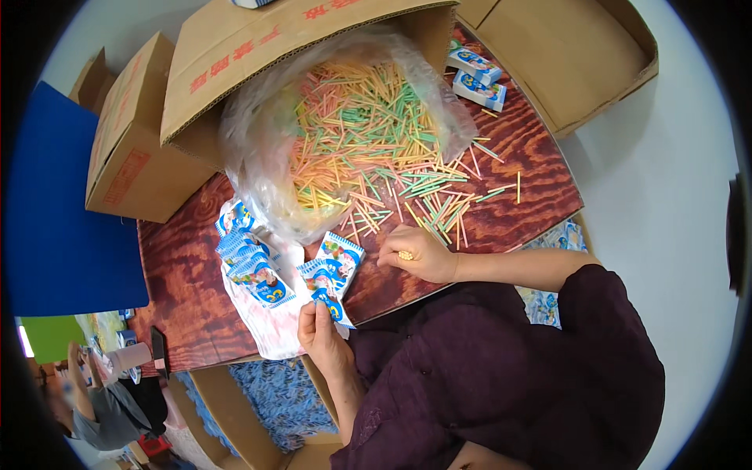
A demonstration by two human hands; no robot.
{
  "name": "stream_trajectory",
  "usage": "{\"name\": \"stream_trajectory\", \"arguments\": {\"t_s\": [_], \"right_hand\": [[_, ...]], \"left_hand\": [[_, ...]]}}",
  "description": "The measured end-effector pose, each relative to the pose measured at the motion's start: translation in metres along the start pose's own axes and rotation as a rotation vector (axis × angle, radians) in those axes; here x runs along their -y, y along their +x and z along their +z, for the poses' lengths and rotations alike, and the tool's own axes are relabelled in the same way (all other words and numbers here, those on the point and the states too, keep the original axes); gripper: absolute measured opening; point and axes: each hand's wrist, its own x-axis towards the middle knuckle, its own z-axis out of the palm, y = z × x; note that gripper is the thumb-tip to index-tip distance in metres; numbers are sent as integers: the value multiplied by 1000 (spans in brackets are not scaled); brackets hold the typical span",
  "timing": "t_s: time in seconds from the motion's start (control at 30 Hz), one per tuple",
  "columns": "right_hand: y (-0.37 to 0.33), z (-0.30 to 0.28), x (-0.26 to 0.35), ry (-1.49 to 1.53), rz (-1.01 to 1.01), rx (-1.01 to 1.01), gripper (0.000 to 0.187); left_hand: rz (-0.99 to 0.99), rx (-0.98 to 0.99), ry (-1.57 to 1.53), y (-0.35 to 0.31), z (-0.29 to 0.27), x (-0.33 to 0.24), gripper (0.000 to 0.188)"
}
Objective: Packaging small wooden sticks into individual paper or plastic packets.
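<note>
By the table's near edge (384, 300), the left hand (319, 333) pinches a packet (332, 309) — the right hand (419, 252) curls round sticks (406, 255), best held gently so none snap.

The left hand (319, 335) is in a pinching pose, its fingertips directed away from the body and the other fingers partly folded. Behind this hand, the left forearm (346, 385) is bare and lies almost in one line with the wrist. To the right of the left hand and farther forward, the right hand (421, 255) is curled into a fist. The right forearm (517, 270), also bare, extends rightward from its hand; this wrist looks nearly straight.
</note>
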Motion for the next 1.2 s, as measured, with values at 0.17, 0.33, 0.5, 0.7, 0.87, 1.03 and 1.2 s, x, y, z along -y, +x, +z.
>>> {"name": "stream_trajectory", "arguments": {"t_s": [0.17, 0.33, 0.5, 0.7, 0.87, 1.03, 1.2], "right_hand": [[4, -39, 18, 137, 239, -72, 13], [-2, -92, 9, -397, 177, 97, 12], [2, -84, 7, -759, 172, 247, 14], [8, -92, -16, -552, 10, 15, 12], [17, -82, 13, 886, 684, 40, 16], [13, -23, 4, 1440, 696, 201, 22], [19, -1, 25, 635, 420, -37, 14]], "left_hand": [[-2, -34, -96, 0, 13, -10, 7], [-19, 57, -45, 10, 19, -8, 6], [-23, 101, -45, 11, 32, -12, 6], [33, -43, -31, 7, 14, -8, 8], [58, -28, -58, 6, 2, -17, 6], [59, 17, -66, 12, 13, -17, 6], [59, 18, -123, 13, 16, -18, 6]]}}
